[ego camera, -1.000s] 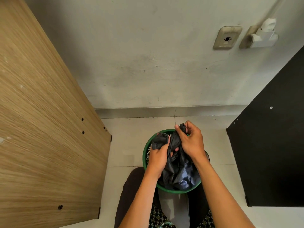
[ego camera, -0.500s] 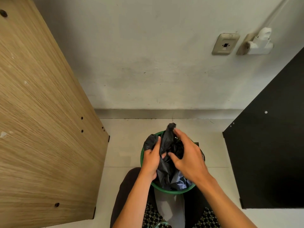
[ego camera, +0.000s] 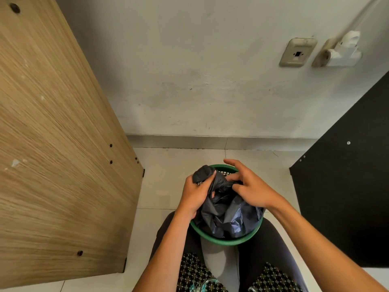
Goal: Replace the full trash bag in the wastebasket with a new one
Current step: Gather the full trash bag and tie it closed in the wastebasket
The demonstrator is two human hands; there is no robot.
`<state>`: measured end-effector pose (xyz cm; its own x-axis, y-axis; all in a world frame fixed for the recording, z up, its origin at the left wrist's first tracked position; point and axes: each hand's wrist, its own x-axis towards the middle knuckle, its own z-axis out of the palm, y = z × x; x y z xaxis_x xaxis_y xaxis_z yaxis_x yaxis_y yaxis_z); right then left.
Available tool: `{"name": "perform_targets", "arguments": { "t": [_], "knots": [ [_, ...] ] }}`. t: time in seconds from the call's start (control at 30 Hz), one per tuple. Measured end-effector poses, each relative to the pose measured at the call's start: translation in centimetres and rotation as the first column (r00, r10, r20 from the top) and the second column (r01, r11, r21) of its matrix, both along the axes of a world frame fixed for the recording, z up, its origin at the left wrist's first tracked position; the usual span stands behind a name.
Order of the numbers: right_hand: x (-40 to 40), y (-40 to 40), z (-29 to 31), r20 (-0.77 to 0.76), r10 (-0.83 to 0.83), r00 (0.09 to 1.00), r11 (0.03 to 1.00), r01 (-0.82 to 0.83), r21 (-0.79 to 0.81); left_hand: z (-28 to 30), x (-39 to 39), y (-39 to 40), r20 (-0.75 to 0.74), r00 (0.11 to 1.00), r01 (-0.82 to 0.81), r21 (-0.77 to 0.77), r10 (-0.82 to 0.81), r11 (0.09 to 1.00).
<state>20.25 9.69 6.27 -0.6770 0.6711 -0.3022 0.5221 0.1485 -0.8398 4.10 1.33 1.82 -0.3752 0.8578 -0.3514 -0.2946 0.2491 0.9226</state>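
A round green wastebasket point(ego camera: 223, 241) stands on the tiled floor between my knees. A crumpled black trash bag point(ego camera: 227, 213) fills it. My left hand point(ego camera: 195, 192) grips a gathered bunch of the bag's top at the basket's left rim. My right hand point(ego camera: 250, 186) hovers over the bag's right side with fingers spread and partly curled; its fingertips touch the plastic near the middle. The far rim of the basket shows between my hands.
A wood-grain panel point(ego camera: 59, 144) rises close on the left. A black panel point(ego camera: 345, 194) stands on the right. The grey wall ahead carries a socket plate point(ego camera: 297, 52) and a white plug point(ego camera: 341, 52). Pale floor tiles point(ego camera: 168, 182) lie between.
My right hand has let go of the bag's raised tip and moved right and lower over the bag. The left hand keeps its grip. The bag's top sits lower.
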Motion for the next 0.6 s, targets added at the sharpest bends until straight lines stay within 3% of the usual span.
{"name": "perform_targets", "arguments": {
  "t": [0.17,0.3,0.37,0.43,0.5,0.53,0.6],
  "knots": [
    [0.1,1.1,0.6,-0.029,-0.036,0.999,0.917,0.021,-0.398,0.1,0.2,-0.1,-0.050,0.997,0.056,0.011,-0.055,0.998],
    [-0.1,0.9,0.3,-0.049,-0.045,0.998,0.869,0.015,-0.494,-0.2,0.4,0.2,-0.151,0.984,0.087,-0.026,-0.090,0.996],
    [0.2,0.5,0.4,-0.048,-0.095,0.994,0.883,0.062,-0.465,0.1,0.4,0.4,-0.146,0.986,0.079,-0.044,-0.085,0.996],
    [0.9,-0.4,0.9,-0.078,-0.121,0.990,0.959,0.096,-0.268,0.5,0.2,0.6,-0.075,0.996,0.042,-0.071,-0.047,0.997],
    [1.4,-2.3,1.4,-0.103,-0.158,0.982,0.975,0.172,0.143,0.7,-0.1,0.8,-0.009,0.999,0.035,-0.110,-0.037,0.993],
    [1.5,-3.7,1.3,-0.136,-0.215,0.967,0.914,0.248,0.322,0.7,-0.2,0.8,0.010,0.999,0.040,-0.129,-0.039,0.991],
    [1.4,-6.7,0.6,-0.255,-0.318,0.913,0.774,0.406,0.486,0.8,-0.3,0.7,0.047,0.998,0.039,-0.143,-0.033,0.989]
  ]
}}
